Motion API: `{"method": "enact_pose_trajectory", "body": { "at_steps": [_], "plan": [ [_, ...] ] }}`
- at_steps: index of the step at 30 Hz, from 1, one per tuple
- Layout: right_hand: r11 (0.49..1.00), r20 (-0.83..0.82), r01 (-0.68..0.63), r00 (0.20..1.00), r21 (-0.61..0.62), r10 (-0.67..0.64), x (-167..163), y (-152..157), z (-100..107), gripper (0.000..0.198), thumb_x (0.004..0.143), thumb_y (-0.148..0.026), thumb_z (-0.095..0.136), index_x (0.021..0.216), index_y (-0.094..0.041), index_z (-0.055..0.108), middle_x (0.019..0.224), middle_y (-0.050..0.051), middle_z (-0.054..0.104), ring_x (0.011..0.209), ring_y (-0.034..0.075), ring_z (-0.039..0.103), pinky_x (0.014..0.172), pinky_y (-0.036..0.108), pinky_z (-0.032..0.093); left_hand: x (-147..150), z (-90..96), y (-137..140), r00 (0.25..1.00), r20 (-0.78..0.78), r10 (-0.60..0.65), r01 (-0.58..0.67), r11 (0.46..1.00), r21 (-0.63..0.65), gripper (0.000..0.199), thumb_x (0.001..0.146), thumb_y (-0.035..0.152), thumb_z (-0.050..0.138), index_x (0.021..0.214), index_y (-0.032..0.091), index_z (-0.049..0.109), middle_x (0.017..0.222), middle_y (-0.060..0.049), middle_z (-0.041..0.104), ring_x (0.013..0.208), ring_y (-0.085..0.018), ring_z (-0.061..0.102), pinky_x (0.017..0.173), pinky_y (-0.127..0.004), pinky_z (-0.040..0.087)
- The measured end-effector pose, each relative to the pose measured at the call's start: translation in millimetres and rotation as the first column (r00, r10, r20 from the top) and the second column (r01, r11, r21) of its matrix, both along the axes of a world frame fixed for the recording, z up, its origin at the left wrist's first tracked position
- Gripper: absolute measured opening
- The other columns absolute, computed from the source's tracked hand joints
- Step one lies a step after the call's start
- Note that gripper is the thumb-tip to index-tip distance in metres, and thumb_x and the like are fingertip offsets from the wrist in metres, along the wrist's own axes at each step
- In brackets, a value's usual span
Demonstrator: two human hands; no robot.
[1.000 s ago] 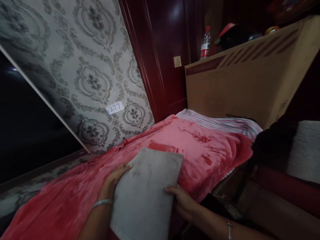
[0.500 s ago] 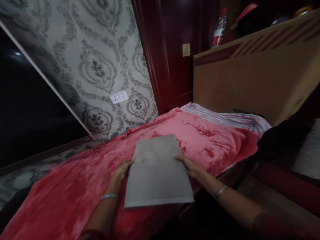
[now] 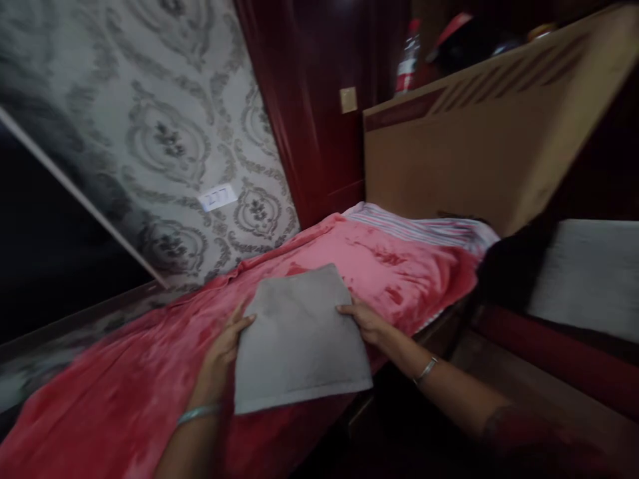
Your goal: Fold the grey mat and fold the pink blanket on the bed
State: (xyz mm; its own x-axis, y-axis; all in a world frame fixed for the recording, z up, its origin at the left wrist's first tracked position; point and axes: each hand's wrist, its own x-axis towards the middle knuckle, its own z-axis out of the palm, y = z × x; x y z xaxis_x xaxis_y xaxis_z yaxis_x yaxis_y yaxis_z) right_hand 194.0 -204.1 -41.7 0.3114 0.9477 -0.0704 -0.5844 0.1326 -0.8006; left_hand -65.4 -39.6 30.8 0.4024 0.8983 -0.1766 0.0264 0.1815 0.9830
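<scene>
A flat grey piece of cloth [image 3: 302, 339], which looks folded, spans the space between my two hands above the red blanket. At its left edge my left hand [image 3: 230, 339] grips it, thumb on top and fingers mostly underneath. My right hand [image 3: 367, 320] pinches the opposite edge the same way, thumb on the upper face. The cloth's near edge is straight with a hem-like band, and it tilts slightly up on the right. Its underside is hidden.
The red blanket [image 3: 150, 372] covers a bed, with striped fabric [image 3: 424, 229] at its far end. Behind stands a large cardboard sheet [image 3: 449, 153]; a bottle [image 3: 408, 60] shows above it. A light grey item [image 3: 589, 279] lies at right. A dark panel [image 3: 60, 239] leans left.
The view has turned to the right, so the room shifts left and more of the grey item at right shows. The cloth stays between both hands, now slightly more tilted.
</scene>
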Motion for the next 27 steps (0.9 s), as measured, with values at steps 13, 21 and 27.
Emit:
{"method": "enact_pose_trajectory", "body": {
  "at_steps": [13,21,27],
  "plan": [
    [0.856,0.248,0.489,0.819,0.169,-0.517,130.0,-210.3,147.7,0.052,0.06,-0.019,0.078,0.108,-0.025,0.059,0.095,0.002,0.07,0.078,0.02,0.065,0.074,0.036,0.056,232.2,109.6,-90.1,0.789,0.225,-0.572,0.501,0.81,0.304,0.079,0.059,0.023,0.088,0.135,0.025,0.063,0.128,-0.007,0.07,0.098,-0.019,0.071,0.081,-0.022,0.058],
    [0.458,0.479,0.88,0.351,0.124,-0.804,178.8,-368.2,201.2,0.037,0.06,-0.019,0.074,0.095,-0.024,0.062,0.094,0.005,0.071,0.076,0.019,0.062,0.068,0.033,0.054,409.9,135.3,-198.2,0.377,0.326,-0.867,0.753,0.492,0.437,0.076,0.067,0.014,0.077,0.14,0.023,0.058,0.133,-0.008,0.066,0.115,-0.025,0.064,0.099,-0.035,0.053],
    [0.27,0.517,0.962,0.215,0.032,-0.828,202.4,-432.2,196.5,0.03,0.066,-0.014,0.067,0.094,-0.023,0.06,0.087,0.004,0.068,0.069,0.016,0.058,0.063,0.03,0.05,493.1,120.4,-265.2,0.281,0.313,-0.907,0.849,0.387,0.359,0.073,0.07,0.007,0.07,0.14,0.024,0.059,0.128,-0.007,0.068,0.112,-0.024,0.065,0.099,-0.037,0.052]
  ]
}}
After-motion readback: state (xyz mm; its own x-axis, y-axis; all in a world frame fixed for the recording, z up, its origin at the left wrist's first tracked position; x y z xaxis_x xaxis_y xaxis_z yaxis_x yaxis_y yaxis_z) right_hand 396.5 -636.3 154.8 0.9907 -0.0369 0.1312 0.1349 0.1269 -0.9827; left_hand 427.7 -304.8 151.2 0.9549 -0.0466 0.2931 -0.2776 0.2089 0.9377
